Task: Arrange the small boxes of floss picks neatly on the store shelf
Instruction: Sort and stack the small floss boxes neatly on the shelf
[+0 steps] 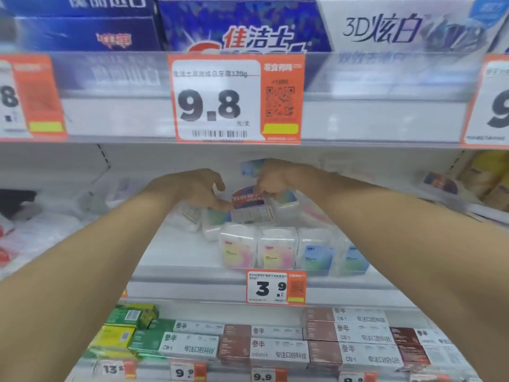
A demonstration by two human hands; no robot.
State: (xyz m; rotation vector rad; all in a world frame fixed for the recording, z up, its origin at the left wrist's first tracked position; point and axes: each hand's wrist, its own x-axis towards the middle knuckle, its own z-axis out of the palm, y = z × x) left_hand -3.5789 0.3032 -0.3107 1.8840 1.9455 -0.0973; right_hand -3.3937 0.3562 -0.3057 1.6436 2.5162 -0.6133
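Both arms outstretched, left hand [192,188] fingers curled, right hand [271,179] pinching
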